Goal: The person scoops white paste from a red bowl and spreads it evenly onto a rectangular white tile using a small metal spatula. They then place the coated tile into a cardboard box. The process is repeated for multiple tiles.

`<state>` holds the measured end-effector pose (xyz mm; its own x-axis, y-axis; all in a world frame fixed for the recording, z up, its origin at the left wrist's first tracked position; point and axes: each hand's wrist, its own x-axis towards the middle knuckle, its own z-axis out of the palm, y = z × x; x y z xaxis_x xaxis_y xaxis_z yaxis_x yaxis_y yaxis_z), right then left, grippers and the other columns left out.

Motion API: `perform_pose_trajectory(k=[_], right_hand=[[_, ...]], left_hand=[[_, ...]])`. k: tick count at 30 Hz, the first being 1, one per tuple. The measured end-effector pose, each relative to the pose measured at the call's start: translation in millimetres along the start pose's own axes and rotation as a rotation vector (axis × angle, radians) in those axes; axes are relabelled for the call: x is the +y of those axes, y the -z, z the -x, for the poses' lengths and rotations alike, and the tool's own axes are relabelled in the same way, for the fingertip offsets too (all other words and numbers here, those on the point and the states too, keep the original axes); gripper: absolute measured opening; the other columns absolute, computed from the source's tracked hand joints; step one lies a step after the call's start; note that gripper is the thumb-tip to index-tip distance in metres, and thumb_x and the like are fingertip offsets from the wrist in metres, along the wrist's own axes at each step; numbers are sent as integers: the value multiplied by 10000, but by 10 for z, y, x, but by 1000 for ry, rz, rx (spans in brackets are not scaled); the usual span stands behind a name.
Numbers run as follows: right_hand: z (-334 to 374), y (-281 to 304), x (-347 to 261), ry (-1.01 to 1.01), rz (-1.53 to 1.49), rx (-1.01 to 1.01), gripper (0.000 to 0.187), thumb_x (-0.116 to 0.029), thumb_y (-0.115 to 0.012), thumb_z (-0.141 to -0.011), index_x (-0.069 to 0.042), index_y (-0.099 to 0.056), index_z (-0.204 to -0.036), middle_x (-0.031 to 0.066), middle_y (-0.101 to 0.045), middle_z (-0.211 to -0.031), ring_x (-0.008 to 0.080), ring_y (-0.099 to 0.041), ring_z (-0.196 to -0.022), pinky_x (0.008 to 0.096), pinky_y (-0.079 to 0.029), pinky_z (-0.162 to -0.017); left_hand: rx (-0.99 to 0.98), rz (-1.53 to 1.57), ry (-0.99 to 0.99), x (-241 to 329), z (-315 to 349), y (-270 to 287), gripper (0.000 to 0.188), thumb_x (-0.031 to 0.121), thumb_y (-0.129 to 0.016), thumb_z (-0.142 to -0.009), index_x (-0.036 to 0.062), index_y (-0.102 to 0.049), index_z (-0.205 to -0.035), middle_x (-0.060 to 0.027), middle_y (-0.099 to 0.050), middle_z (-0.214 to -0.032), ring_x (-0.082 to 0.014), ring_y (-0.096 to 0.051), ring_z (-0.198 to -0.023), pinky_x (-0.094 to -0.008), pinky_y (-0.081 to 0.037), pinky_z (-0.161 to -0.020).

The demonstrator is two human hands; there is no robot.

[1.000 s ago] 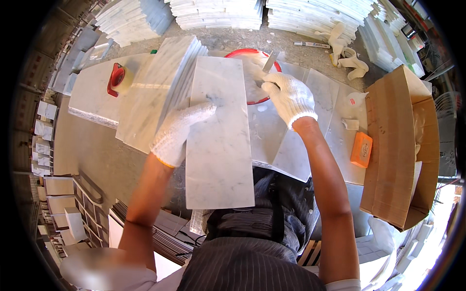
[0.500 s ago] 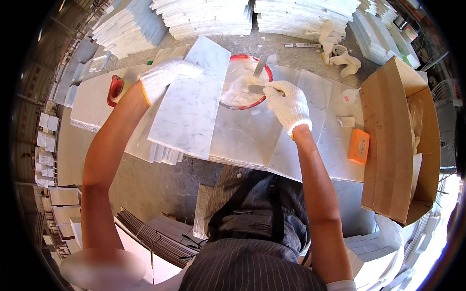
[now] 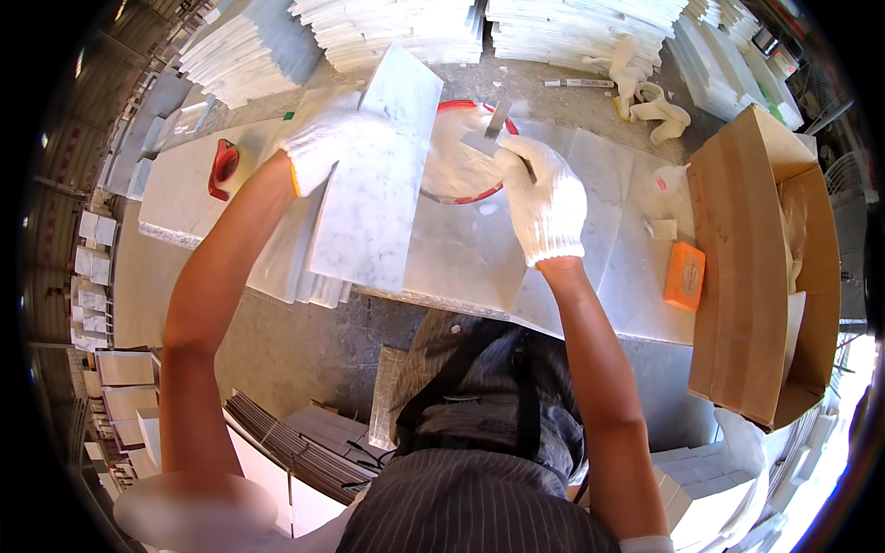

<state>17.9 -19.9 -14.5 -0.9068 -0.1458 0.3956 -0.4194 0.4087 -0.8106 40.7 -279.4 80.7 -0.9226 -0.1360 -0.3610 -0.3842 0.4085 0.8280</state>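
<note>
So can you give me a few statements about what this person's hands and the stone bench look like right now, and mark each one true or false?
1. The left hand grips a white marble tile. True.
2. The right hand holds a metal scraper over the red-rimmed bowl. True.
3. Both hands are bare. False: both wear white knit gloves.
4. The orange block lies inside the cardboard box. False: it lies on the marble bench, beside the box.
5. A red tape roll sits to the left of the tile. True.
</note>
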Motion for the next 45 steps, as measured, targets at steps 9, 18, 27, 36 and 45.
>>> perform_pose_trajectory(k=[9,18,27,36,45], right_hand=[[256,504,114,-663,-888,17,304,-141,-645,-964,-23,-639,-1245,31,-670,-938,80,-618,-758,235,-504,-601],[1136,1427,623,-677,-923,279,330,-128,-583,-1002,3,-593,-1304,56,-628,-939,81,-542,-737,200,-467,-616],[1670,1713,556,-775,-514,109,283,-143,-637,-968,-17,-665,-1221,75,-710,-960,108,-643,-732,235,-529,-642],[1722,1561,538,-779,-424,4,261,-128,-643,-964,-42,-684,-1206,58,-704,-917,90,-643,-730,226,-519,-641],[1670,1632,399,-778,-303,-60,281,-162,-639,-959,-39,-687,-1206,66,-699,-928,93,-633,-734,243,-515,-661]], left_hand=[[354,-997,-209,590,558,-605,591,217,-644,-924,7,-416,-1427,-228,-680,-1054,-262,-700,-925,-365,-547,-776],[-85,344,-232,146,861,-1548,610,61,-673,-892,-4,-418,-1442,-112,-630,-1167,-150,-607,-1013,-279,-512,-896],[-304,624,73,-436,991,-2529,351,126,-663,-923,8,-575,-1243,-13,-639,-1050,-79,-593,-942,-256,-486,-859],[-287,609,201,-604,1156,-2556,249,127,-680,-913,12,-597,-1118,-2,-630,-996,-70,-581,-880,-251,-479,-814],[-363,702,341,-821,1507,-2538,320,121,-662,-929,5,-562,-1210,-23,-633,-1100,-89,-580,-1014,-273,-468,-916]])
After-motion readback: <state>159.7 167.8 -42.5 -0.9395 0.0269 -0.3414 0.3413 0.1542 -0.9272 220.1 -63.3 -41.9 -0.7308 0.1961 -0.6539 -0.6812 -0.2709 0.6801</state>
